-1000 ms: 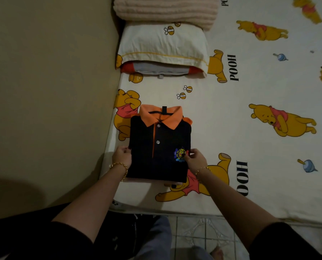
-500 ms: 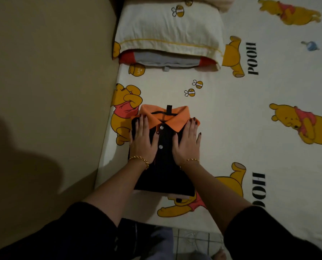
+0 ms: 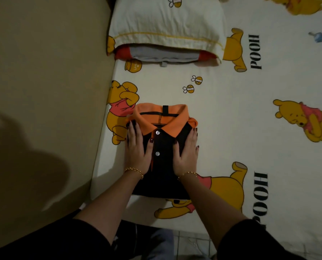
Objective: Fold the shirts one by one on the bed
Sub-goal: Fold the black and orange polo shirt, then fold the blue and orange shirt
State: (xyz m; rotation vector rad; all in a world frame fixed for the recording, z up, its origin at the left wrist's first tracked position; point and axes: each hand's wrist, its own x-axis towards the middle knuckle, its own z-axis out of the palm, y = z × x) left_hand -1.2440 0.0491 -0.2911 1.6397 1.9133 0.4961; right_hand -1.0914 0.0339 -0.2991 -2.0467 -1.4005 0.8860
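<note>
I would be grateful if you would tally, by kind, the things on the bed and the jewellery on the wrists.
Black polo shirt, orange collar, folded: 1, pressed by the left hand and the right hand
Grey and red folded garment, partly under the pillow: 1
Pillow: 1
Gold bracelets: 2
Total: 5

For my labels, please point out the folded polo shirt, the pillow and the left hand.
folded polo shirt (image 3: 163, 178), head view, dark front below the buttons.
pillow (image 3: 165, 21), head view, middle of its cream case.
left hand (image 3: 136, 151), head view, its back.
</note>
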